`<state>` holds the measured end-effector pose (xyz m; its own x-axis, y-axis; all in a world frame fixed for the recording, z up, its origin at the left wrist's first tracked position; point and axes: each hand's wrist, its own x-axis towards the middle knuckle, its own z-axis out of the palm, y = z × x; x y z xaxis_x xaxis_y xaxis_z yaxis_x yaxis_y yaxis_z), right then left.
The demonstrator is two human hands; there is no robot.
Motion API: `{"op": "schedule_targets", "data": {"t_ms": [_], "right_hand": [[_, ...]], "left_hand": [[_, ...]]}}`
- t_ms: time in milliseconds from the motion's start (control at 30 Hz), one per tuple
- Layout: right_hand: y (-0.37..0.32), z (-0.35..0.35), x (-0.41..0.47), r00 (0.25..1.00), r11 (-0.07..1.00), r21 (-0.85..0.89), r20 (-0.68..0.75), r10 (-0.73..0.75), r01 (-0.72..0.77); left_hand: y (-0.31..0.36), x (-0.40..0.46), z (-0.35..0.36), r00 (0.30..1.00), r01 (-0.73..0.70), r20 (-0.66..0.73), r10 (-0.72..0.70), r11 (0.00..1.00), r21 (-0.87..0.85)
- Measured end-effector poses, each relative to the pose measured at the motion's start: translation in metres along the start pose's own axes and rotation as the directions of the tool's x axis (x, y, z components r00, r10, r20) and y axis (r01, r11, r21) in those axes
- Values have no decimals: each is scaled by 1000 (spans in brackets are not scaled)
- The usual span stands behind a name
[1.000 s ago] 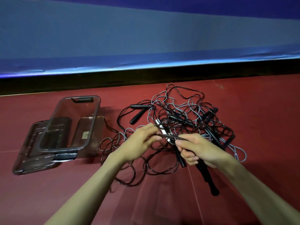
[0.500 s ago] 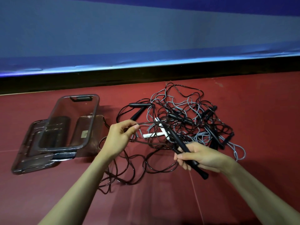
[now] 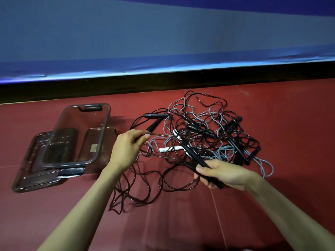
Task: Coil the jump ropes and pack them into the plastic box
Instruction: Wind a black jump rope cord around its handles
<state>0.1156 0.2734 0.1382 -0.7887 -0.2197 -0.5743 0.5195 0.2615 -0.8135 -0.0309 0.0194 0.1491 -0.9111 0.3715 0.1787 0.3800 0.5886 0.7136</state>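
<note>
A tangled heap of jump ropes [image 3: 204,131], black and grey cords with black and white handles, lies on the red floor. My right hand [image 3: 223,173] grips a black handle [image 3: 194,156] that points up and left out of my fist. Its dark cord [image 3: 163,136] runs left to my left hand [image 3: 126,147], which pinches it between thumb and fingers beside the box. Loops of the same dark cord [image 3: 137,183] trail on the floor between my forearms. The clear plastic box [image 3: 101,140] stands to the left of the heap.
The box rests partly on its clear lid [image 3: 30,176], which lies flat on the floor at the left. A black skirting and blue wall [image 3: 163,51] run along the far side. A white handle [image 3: 170,148] lies under the stretched cord.
My hands have drawn apart: the left went left with the cord toward the box, while the right turned the black handle up and left. The cord now spans between them.
</note>
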Motion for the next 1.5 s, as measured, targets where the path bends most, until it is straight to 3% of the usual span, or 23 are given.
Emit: {"op": "schedule_targets", "data": {"t_ms": [100,300,500,567,667,800,933,1100,1233,1400,1500], "right_hand": [[1,-1,-1,997,993,-90,-33,71,-74],[3,-6,-2,997,998,60,-66,25,-21],[0,-8,-4,991,976,195,-106,-77,96],[-1,-7,-2,981,940,308,-167,-97,146],[-4,-5,0,952,921,335,-288,-101,199],[-11,-2,2,901,871,411,-426,-78,270],[-16,-2,5,832,767,522,-554,-29,374],[-16,0,8,773,676,589,-633,43,444],[-16,-1,10,757,572,665,-644,112,481],[-15,-5,14,649,470,661,-729,219,585],[-12,-14,13,644,428,685,-719,263,589]], "left_hand": [[-2,1,-5,999,-23,47,19,995,101],[-7,-1,-14,984,-52,176,22,985,166],[-15,-6,-6,941,-95,333,56,990,104],[-14,-7,0,934,-93,352,64,994,65],[-4,-9,10,939,-98,331,92,995,2],[13,-12,22,946,76,322,-25,986,-148],[24,-9,26,910,294,390,-137,879,-377],[29,-7,34,890,337,439,-126,829,-446],[36,-8,39,834,327,546,-76,866,-379],[43,-12,42,662,385,748,-49,878,-283],[40,-19,44,611,373,791,-39,895,-244]]}}
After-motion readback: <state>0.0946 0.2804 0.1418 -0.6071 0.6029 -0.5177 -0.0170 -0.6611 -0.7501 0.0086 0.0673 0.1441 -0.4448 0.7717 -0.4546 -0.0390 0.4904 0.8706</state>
